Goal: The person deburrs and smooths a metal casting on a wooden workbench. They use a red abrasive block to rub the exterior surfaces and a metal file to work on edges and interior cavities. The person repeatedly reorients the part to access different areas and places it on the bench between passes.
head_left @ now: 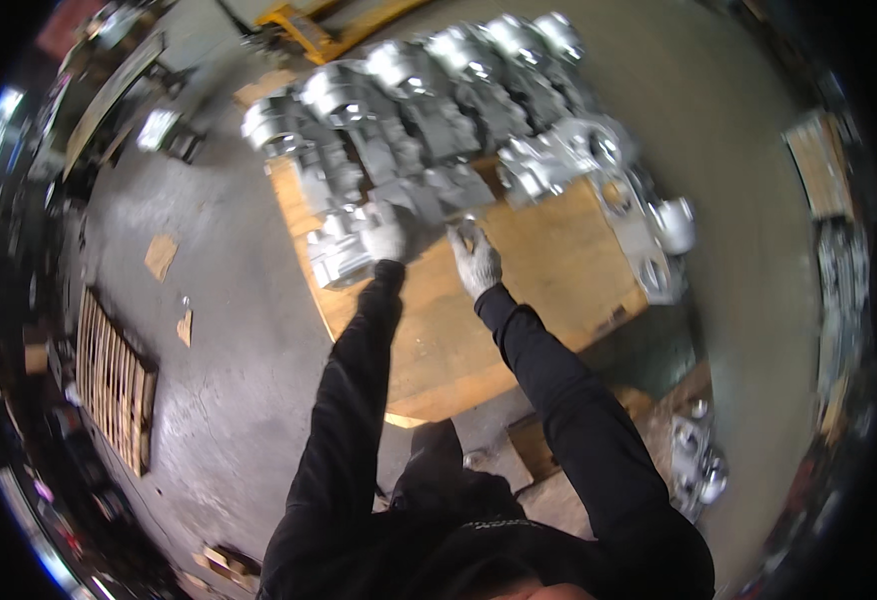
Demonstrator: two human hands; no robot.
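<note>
Both of my hands wear grey work gloves and reach out over a plywood board. My left hand grips a silvery cast-metal housing at the board's near left corner. My right hand rests by the near edge of a flat grey casting, its fingers apart; I cannot tell if it touches it. Several more shiny metal castings stand in rows across the far half of the board. Black sleeves cover both forearms.
Further castings line the board's right edge, and a few lie on the floor at lower right. A slatted wooden pallet lies on the concrete floor to the left. A yellow pallet jack stands beyond the board.
</note>
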